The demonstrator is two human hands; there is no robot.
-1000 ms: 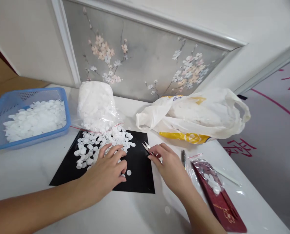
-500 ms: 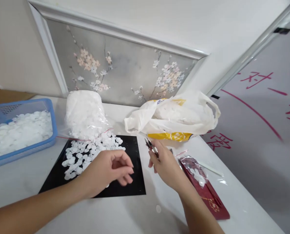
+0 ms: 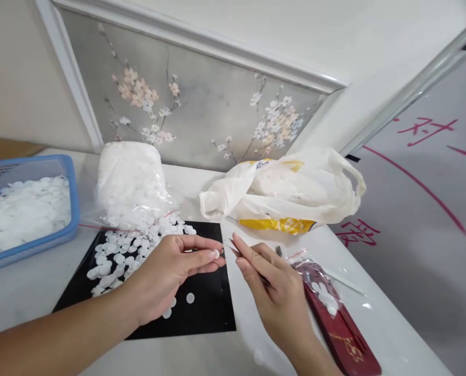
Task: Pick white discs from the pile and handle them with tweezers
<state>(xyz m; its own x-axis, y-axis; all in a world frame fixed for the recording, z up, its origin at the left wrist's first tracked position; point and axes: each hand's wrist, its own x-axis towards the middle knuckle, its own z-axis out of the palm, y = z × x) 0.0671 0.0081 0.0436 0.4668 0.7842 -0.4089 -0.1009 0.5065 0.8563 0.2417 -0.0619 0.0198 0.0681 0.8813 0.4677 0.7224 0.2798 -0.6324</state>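
Note:
Between thumb and fingertips, my left hand (image 3: 178,274) pinches a small white disc (image 3: 216,254) above the black mat (image 3: 213,313). My right hand (image 3: 275,292) is closed around thread snips (image 3: 235,250), their pointed blades facing the disc with a small gap between. Most of the snips' body is hidden by my fingers. Many loose white discs (image 3: 117,258) are heaped on the mat left of my left hand, and a few lie apart, one disc (image 3: 190,297) to the right of my wrist. Behind the heap stands a clear plastic bag (image 3: 133,180) packed with white discs.
At the far left is a blue basket (image 3: 29,245) holding white discs. A white and yellow carrier bag (image 3: 287,193) lies at the back. On the right, a small clear bag with discs (image 3: 326,297) rests over a dark red case (image 3: 342,339). A whiteboard (image 3: 424,209) stands beyond.
My left fingers have come together and now show a white disc between them. My right hand has turned so the snips point left, closer to the left hand. The view has shifted slightly.

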